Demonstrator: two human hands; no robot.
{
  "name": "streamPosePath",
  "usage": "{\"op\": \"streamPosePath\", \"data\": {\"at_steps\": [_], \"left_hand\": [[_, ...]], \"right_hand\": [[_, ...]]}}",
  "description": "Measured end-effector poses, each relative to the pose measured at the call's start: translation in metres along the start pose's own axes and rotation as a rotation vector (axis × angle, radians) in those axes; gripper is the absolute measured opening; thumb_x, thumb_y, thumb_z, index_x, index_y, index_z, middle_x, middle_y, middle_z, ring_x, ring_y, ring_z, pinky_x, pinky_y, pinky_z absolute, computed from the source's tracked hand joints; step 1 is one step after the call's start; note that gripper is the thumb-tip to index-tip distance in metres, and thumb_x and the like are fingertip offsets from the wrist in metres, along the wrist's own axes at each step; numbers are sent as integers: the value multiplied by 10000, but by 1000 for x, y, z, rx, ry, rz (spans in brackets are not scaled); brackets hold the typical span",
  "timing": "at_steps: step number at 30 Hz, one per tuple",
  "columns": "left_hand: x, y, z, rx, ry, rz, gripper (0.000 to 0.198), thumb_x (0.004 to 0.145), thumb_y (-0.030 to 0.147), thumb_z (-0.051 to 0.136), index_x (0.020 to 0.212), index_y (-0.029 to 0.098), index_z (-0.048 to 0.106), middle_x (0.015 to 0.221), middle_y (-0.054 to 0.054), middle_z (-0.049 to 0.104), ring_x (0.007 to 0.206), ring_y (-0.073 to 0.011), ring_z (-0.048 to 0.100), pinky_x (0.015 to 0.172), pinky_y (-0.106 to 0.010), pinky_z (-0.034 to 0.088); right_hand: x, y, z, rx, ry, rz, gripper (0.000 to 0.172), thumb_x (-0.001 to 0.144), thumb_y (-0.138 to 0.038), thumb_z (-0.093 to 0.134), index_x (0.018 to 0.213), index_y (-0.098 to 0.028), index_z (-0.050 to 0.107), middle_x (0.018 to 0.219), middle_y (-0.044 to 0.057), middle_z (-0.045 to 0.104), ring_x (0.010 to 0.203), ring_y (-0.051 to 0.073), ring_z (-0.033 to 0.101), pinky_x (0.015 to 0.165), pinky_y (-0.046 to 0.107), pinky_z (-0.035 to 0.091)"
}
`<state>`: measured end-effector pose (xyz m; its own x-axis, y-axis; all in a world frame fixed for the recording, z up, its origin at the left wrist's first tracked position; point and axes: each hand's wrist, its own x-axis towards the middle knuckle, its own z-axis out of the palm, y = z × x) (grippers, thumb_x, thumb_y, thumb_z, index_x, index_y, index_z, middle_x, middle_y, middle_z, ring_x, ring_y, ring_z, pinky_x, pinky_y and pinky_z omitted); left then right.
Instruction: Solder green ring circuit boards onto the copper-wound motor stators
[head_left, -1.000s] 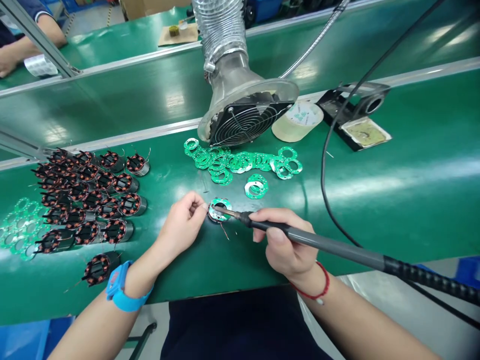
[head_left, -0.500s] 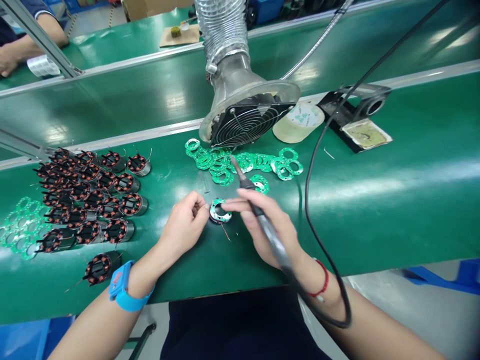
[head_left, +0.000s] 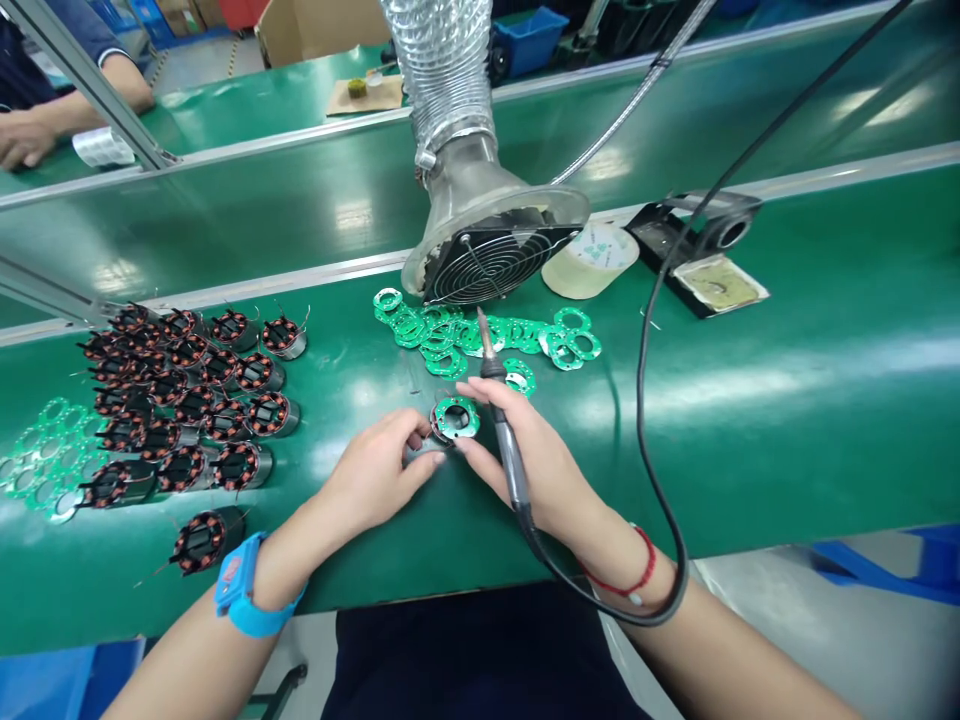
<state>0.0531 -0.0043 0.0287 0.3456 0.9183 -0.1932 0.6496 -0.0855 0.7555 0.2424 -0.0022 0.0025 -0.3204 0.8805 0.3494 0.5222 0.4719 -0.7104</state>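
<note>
My left hand (head_left: pixel 379 465) is closed around the grey body of a motor stator (head_left: pixel 417 449), tilted on its side above the bench. A green ring-shaped circuit board (head_left: pixel 470 428) sits on the stator's end, facing right. In my right hand (head_left: pixel 544 465) a soldering iron (head_left: pixel 511 465) lies between thumb and fingers, its tip pointing up and away. The right thumb and fingertips also reach the ring board's edge. Just beyond, more green ring boards (head_left: pixel 442 362) lie in an overlapping pile.
Rows of copper-wound stators (head_left: pixel 259 370) stand at left, beside a sheet of ring boards (head_left: pixel 52 450). A fume extractor hood (head_left: pixel 487 265) hangs over the pile. Behind are a tape roll (head_left: pixel 589 265) and an iron stand with sponge (head_left: pixel 720 285). The iron's black cable (head_left: pixel 641 400) loops at right. Across sits another person's arm (head_left: pixel 82 110).
My left hand has gone from a pinch beside the stator to a grip around its body, and the stator has tilted over. My right thumb and fingers have closed in on the ring board.
</note>
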Motion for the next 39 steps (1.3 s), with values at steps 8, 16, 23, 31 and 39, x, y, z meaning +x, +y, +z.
{"op": "streamPosePath", "data": {"at_steps": [8, 16, 23, 31, 39], "left_hand": [[4, 1, -7, -188, 157, 14, 79, 844, 205, 503, 784, 181, 549, 726, 12, 537, 673, -120, 481, 632, -233, 381], [4, 0, -4, -320, 130, -37, 82, 816, 219, 514, 769, 174, 564, 683, 26, 518, 638, -104, 461, 601, -216, 377], [7, 2, -6, -161, 212, -25, 108, 750, 128, 462, 657, 177, 488, 635, 35, 467, 590, -100, 408, 563, -220, 322], [9, 4, -5, -136, 222, -63, 112, 742, 127, 454, 645, 181, 466, 608, 43, 432, 562, -96, 384, 536, -225, 293], [8, 5, -3, -133, 230, -76, 105, 747, 124, 452, 661, 182, 465, 619, 45, 436, 570, -96, 392, 538, -225, 301]], "right_hand": [[0, -2, 1, -56, -54, -114, 483, 857, -268, 595, 1297, -218, 401, 1139, 114, 620, 1014, 273, 594, 837, 476, 503], [3, -14, 1, -95, -1, -313, 428, 849, -123, 514, 1260, -210, 434, 1035, 87, 663, 947, 243, 588, 810, 448, 467], [-1, -16, -3, 19, 123, -233, 384, 896, -131, 495, 1267, -220, 454, 873, 30, 717, 828, 197, 659, 800, 388, 500], [-21, -4, -7, 290, 288, -69, 183, 902, -312, 501, 1012, -227, 619, 787, 43, 661, 650, 195, 622, 610, 359, 505], [-18, -6, -9, 301, 285, -132, 171, 885, -269, 525, 1022, -236, 623, 694, 21, 618, 579, 181, 567, 552, 345, 465]]}}
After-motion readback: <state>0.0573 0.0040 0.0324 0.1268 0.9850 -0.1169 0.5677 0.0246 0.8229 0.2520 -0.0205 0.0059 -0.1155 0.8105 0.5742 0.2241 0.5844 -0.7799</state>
